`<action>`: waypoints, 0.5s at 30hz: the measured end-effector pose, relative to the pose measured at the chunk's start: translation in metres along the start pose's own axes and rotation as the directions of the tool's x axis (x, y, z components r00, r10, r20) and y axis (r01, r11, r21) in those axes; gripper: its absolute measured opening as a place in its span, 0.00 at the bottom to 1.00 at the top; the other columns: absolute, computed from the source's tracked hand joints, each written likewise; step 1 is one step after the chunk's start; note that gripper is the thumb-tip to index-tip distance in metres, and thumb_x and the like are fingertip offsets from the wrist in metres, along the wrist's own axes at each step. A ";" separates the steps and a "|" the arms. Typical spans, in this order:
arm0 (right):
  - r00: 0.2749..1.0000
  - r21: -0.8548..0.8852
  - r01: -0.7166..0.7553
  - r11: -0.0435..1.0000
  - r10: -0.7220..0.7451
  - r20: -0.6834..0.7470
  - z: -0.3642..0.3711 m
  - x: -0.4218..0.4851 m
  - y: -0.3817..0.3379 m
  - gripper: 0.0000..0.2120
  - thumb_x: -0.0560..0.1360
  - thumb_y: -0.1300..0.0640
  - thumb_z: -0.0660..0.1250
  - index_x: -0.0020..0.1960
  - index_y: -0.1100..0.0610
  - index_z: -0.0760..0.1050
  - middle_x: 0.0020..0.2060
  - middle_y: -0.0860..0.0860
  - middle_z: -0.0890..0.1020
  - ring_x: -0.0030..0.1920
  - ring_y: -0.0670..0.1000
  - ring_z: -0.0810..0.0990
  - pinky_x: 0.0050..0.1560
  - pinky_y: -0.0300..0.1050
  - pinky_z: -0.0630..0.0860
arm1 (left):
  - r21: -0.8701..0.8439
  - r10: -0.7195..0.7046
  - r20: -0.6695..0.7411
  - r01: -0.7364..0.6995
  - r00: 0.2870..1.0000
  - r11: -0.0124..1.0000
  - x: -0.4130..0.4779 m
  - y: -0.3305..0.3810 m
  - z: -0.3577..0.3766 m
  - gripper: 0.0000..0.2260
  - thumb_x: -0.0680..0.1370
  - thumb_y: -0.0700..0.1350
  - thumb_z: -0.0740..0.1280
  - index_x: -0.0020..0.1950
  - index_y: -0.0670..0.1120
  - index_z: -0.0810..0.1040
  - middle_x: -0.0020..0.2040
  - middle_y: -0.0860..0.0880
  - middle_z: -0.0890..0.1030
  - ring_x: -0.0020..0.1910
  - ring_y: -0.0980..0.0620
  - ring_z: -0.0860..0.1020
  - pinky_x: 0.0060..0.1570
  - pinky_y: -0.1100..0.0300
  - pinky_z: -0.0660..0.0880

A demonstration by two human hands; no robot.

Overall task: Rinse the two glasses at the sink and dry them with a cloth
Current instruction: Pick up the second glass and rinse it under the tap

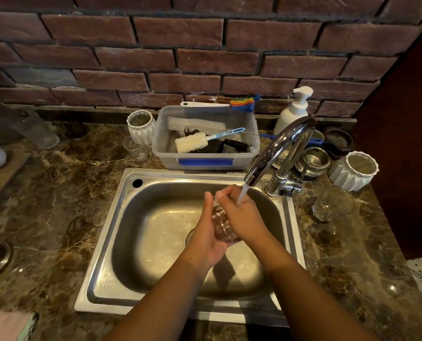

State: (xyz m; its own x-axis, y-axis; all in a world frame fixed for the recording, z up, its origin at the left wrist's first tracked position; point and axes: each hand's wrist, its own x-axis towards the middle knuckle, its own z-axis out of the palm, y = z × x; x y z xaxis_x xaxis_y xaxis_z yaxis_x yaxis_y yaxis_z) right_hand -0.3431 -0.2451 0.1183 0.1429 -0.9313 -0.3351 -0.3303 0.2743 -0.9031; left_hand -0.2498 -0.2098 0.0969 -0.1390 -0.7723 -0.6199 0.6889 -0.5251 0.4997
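- Head view over a brown marbled stone counter point(57, 205) below a red brick wall; at far left a pink cloth point(5, 324) lies at the counter's near edge.
- Behind the sink, a clear plastic tub point(205, 153) holds a white bristle bottle brush point(196, 125) and a white sponge wand point(191, 143).
- Over the stainless steel sink basin point(155, 230), the person's left hand point(206, 238) cups a clear patterned drinking glass point(221, 223) from beneath, fingers curled around it.
- Right hand point(239, 212) closes over the same glass from the other side, under the stream of water point(242, 194) falling from the curved chrome tap point(279, 148).
- A second clear stemless glass point(332, 204) stands on the counter just right of the sink, near a white ribbed ceramic cup point(354, 171).
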 end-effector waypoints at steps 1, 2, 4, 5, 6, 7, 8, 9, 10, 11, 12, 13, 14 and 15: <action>1.000 0.057 -0.024 0.998 0.024 0.008 -0.002 0.001 -0.003 0.07 0.80 0.45 0.65 0.47 0.47 0.77 0.46 0.53 0.84 0.51 0.53 0.84 0.58 0.58 0.81 | -0.016 -0.013 -0.019 0.013 1.000 1.000 0.001 0.003 0.002 0.31 0.74 0.70 0.59 0.62 0.49 0.82 0.62 0.41 0.84 0.64 0.41 0.80 0.68 0.39 0.71; 0.999 0.101 -0.037 0.994 0.037 0.003 -0.004 0.003 -0.005 0.08 0.80 0.46 0.65 0.45 0.47 0.77 0.46 0.54 0.85 0.51 0.53 0.85 0.58 0.56 0.81 | -0.031 -0.036 -0.032 0.035 0.999 0.999 0.002 0.006 0.002 0.34 0.74 0.71 0.59 0.65 0.47 0.80 0.62 0.40 0.84 0.64 0.41 0.80 0.67 0.41 0.72; 0.998 0.149 -0.012 0.989 0.020 -0.055 -0.008 0.004 -0.004 0.09 0.80 0.47 0.67 0.43 0.48 0.79 0.43 0.55 0.85 0.48 0.53 0.85 0.53 0.51 0.82 | -0.049 -0.093 -0.060 0.090 0.994 0.995 0.003 0.010 0.004 0.37 0.75 0.72 0.59 0.68 0.44 0.77 0.63 0.39 0.82 0.64 0.40 0.79 0.68 0.41 0.70; 0.995 0.180 0.013 0.984 0.005 -0.099 -0.009 0.003 -0.003 0.12 0.80 0.50 0.67 0.39 0.49 0.79 0.39 0.54 0.85 0.45 0.54 0.85 0.49 0.51 0.81 | -0.029 -0.111 -0.074 0.109 0.991 0.994 0.001 0.011 0.005 0.37 0.75 0.72 0.58 0.68 0.43 0.76 0.64 0.38 0.81 0.65 0.39 0.78 0.68 0.41 0.69; 0.990 0.207 0.037 0.978 -0.008 -0.140 -0.010 0.003 -0.002 0.17 0.81 0.53 0.67 0.34 0.48 0.79 0.35 0.54 0.83 0.42 0.57 0.84 0.47 0.53 0.80 | 0.010 -0.118 -0.086 0.120 0.989 0.993 0.001 0.011 0.006 0.36 0.76 0.71 0.57 0.68 0.43 0.76 0.65 0.38 0.81 0.64 0.39 0.78 0.66 0.40 0.70; 0.985 0.219 0.049 0.975 -0.012 -0.170 -0.010 0.004 0.001 0.22 0.81 0.57 0.66 0.29 0.48 0.78 0.31 0.52 0.80 0.39 0.62 0.81 0.45 0.56 0.79 | 0.055 -0.120 -0.092 0.125 0.989 0.991 0.001 0.011 0.007 0.35 0.77 0.71 0.56 0.68 0.44 0.75 0.64 0.39 0.81 0.63 0.39 0.79 0.61 0.40 0.73; 0.980 0.183 0.047 0.982 -0.011 -0.196 -0.010 0.004 0.003 0.24 0.81 0.57 0.66 0.26 0.48 0.77 0.28 0.50 0.78 0.37 0.63 0.78 0.42 0.58 0.78 | 0.115 -0.109 -0.097 0.119 0.989 0.986 0.001 0.010 0.008 0.33 0.78 0.69 0.55 0.68 0.44 0.75 0.63 0.39 0.81 0.61 0.39 0.80 0.57 0.41 0.76; 0.976 0.132 0.049 0.990 -0.019 -0.216 -0.011 0.004 0.004 0.24 0.81 0.55 0.66 0.26 0.49 0.76 0.26 0.49 0.76 0.33 0.62 0.77 0.39 0.57 0.77 | 0.186 -0.084 -0.099 0.102 0.992 0.977 -0.001 0.011 0.010 0.30 0.80 0.67 0.54 0.67 0.45 0.75 0.61 0.39 0.83 0.59 0.39 0.82 0.55 0.42 0.79; 0.971 0.055 0.064 0.996 -0.049 -0.234 -0.011 0.005 0.005 0.23 0.81 0.52 0.65 0.27 0.50 0.75 0.25 0.49 0.77 0.31 0.59 0.77 0.38 0.55 0.77 | 0.265 -0.056 -0.105 0.082 0.993 0.961 -0.003 0.010 0.012 0.27 0.81 0.65 0.54 0.66 0.46 0.76 0.58 0.40 0.84 0.55 0.40 0.83 0.51 0.43 0.81; 0.964 -0.016 0.085 0.996 -0.086 -0.250 -0.012 0.004 0.005 0.22 0.81 0.51 0.65 0.29 0.50 0.75 0.27 0.50 0.79 0.32 0.58 0.79 0.38 0.55 0.78 | 0.331 -0.034 -0.110 0.069 0.993 0.941 -0.005 0.009 0.015 0.25 0.81 0.64 0.55 0.64 0.47 0.76 0.55 0.41 0.85 0.53 0.41 0.84 0.48 0.44 0.82; 0.958 -0.069 0.091 0.993 -0.106 -0.265 -0.012 0.003 0.003 0.20 0.82 0.50 0.64 0.31 0.50 0.75 0.29 0.53 0.81 0.34 0.57 0.82 0.39 0.55 0.80 | 0.370 -0.018 -0.110 0.058 0.994 0.927 -0.005 0.007 0.017 0.24 0.80 0.65 0.58 0.64 0.49 0.76 0.54 0.41 0.85 0.52 0.41 0.85 0.45 0.45 0.83; 0.953 -0.092 0.095 0.991 -0.117 -0.280 -0.012 0.002 0.003 0.18 0.82 0.49 0.64 0.33 0.50 0.75 0.31 0.53 0.82 0.36 0.56 0.83 0.40 0.55 0.81 | 0.383 -0.010 -0.104 0.049 0.994 0.922 -0.008 0.007 0.019 0.26 0.77 0.67 0.61 0.64 0.50 0.76 0.55 0.42 0.85 0.52 0.41 0.85 0.45 0.46 0.83; 0.950 -0.089 0.097 0.991 -0.119 -0.288 -0.011 0.001 0.002 0.18 0.81 0.49 0.64 0.33 0.49 0.75 0.31 0.52 0.82 0.36 0.54 0.83 0.39 0.52 0.80 | 0.362 -0.012 -0.086 0.042 0.996 0.931 -0.008 0.005 0.019 0.28 0.73 0.67 0.63 0.65 0.50 0.77 0.55 0.43 0.85 0.53 0.41 0.84 0.48 0.44 0.82; 0.950 -0.065 0.101 0.993 -0.116 -0.290 -0.010 0.000 0.001 0.18 0.81 0.49 0.65 0.33 0.49 0.75 0.30 0.51 0.81 0.34 0.52 0.82 0.38 0.50 0.79 | 0.317 -0.021 -0.058 0.039 0.998 0.948 -0.008 0.004 0.019 0.29 0.72 0.67 0.64 0.65 0.50 0.77 0.55 0.44 0.86 0.55 0.41 0.84 0.55 0.41 0.81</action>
State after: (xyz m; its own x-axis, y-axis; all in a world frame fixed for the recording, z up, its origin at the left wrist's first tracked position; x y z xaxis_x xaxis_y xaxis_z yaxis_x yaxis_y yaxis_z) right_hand -0.3522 -0.2473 0.1201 -0.0963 -0.9860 -0.1363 -0.3739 0.1627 -0.9131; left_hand -0.2590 -0.2125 0.1155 -0.1118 -0.7387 -0.6647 0.4222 -0.6408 0.6412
